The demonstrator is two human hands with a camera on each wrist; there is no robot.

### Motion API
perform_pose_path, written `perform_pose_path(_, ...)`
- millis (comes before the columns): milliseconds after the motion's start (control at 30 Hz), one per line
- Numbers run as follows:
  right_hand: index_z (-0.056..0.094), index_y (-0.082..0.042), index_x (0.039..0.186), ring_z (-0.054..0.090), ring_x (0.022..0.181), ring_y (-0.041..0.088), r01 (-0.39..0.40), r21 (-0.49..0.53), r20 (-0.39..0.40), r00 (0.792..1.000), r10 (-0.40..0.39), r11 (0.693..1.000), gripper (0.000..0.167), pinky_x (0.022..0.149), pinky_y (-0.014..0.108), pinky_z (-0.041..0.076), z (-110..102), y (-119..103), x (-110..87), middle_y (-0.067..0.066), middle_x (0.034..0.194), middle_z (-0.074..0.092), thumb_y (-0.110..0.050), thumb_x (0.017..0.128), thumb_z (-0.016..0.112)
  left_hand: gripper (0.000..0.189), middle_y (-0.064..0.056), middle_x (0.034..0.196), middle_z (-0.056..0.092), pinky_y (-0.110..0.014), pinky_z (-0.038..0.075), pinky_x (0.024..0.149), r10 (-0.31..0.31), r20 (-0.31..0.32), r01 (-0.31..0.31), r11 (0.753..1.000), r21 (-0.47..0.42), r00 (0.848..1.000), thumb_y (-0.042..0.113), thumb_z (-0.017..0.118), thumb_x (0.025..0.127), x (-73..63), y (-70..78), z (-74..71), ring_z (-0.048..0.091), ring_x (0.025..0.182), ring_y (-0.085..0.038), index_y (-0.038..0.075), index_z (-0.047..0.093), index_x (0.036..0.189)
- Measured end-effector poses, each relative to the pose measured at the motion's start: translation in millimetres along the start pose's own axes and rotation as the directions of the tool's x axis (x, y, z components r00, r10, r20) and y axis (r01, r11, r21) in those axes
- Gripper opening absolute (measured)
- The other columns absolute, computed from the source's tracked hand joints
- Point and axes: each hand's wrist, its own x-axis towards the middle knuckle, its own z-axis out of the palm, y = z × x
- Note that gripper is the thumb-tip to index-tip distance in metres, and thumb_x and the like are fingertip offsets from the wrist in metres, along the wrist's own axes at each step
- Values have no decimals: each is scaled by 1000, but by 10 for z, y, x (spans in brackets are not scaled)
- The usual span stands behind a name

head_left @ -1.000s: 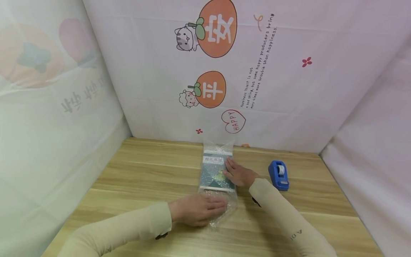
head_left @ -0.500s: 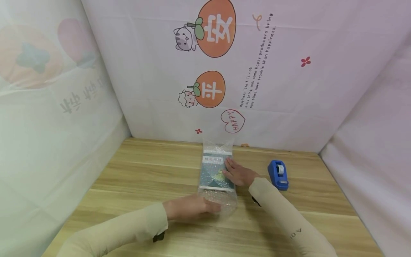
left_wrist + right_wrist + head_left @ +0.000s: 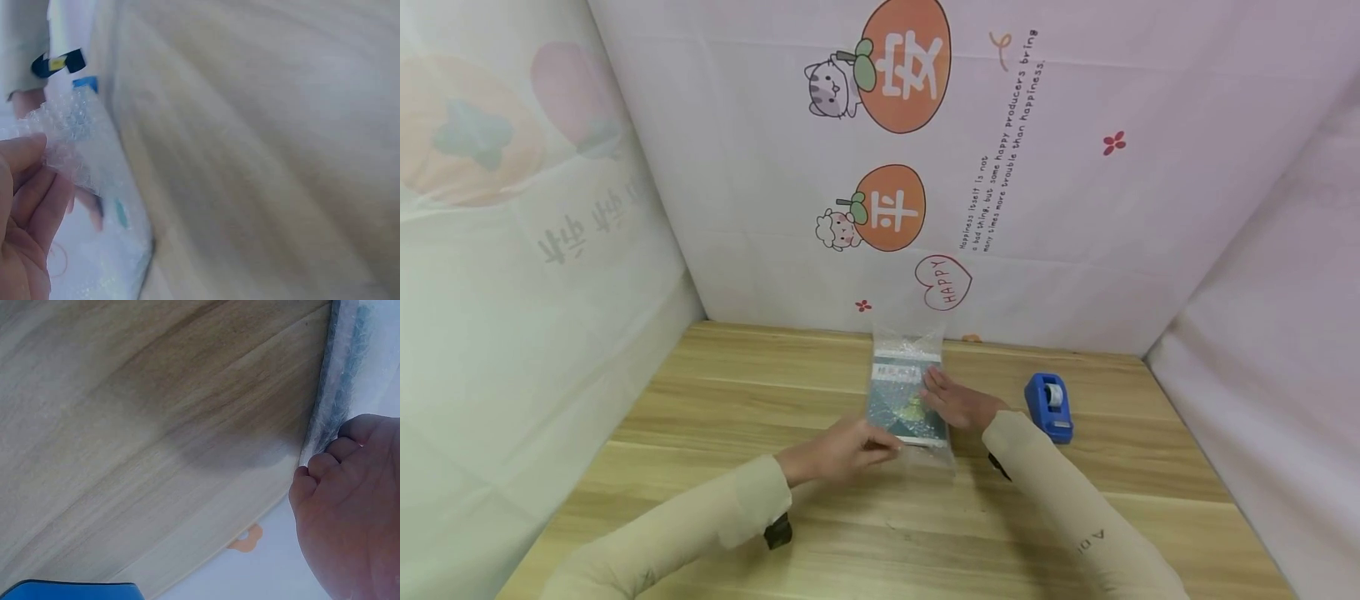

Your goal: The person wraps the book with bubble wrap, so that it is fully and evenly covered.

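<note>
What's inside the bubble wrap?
A teal-and-white book or box shows through the bubble wrap. The right hand covers part of its edge; its underside is hidden.

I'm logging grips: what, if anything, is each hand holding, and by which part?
The left hand pinches the bubble wrap by its near end. The right hand rests on the right side of the wrapped teal item, gripping nothing.

The wooden table [image 3: 715,417] has light and dark stripes. On it lies a flat blue-green packet [image 3: 891,400] in clear bubble wrap [image 3: 910,343]. To its right sits a blue tape dispenser [image 3: 1051,414].
</note>
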Motion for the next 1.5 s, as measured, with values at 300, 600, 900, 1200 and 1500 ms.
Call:
perform_pose_path(300, 0, -11, 170, -7, 167, 33, -29, 130, 10, 1000, 28, 991, 92, 135, 59, 6, -38, 25, 15, 10, 180, -10, -75, 105, 9, 19, -12, 111, 82, -14, 61, 81, -51, -134, 41, 996, -79, 990, 9, 71, 101, 213, -15, -178, 80, 98, -16, -1, 81, 113)
perform_pose_path(600, -3, -16, 171, -4, 167, 35, -80, 185, 30, 997, 76, 979, 94, 134, 62, 6, -63, 56, 25, 8, 180, -7, -79, 102, 4, 18, -10, 110, 82, -18, 63, 81, -168, -181, 137, 976, -172, 969, 10, 71, 101, 408, -172, -245, 80, 101, -22, 3, 81, 114)
perform_pose_path(900, 0, -17, 171, 0, 166, 42, -129, 263, 59, 991, 117, 956, 96, 132, 67, 7, -94, 72, -11, 13, 180, -3, -81, 100, 4, 21, -13, 114, 81, -23, 64, 85, -200, -218, 158, 968, -196, 955, 8, 71, 100, 599, -369, -235, 79, 103, -21, 0, 80, 117)
perform_pose_path(1200, 3, -16, 171, 1, 166, 42, -125, 267, 54, 992, 115, 956, 90, 132, 66, 8, -107, 76, -1, 13, 180, -1, -76, 104, 8, 21, -13, 115, 81, -27, 64, 91, -215, -233, 181, 970, -160, 948, 9, 70, 101, 713, -547, -168, 79, 106, -23, -2, 79, 117)
perform_pose_path(1500, 6, -15, 171, -4, 167, 34, -47, 82, 52, 998, 43, 996, 92, 133, 65, 8, -96, 42, 52, 8, 180, -8, -76, 105, 23, 18, -13, 114, 81, -24, 64, 89, -182, -239, 160, 981, -108, 954, 6, 70, 101, 761, -691, -94, 79, 103, -23, 0, 80, 115)
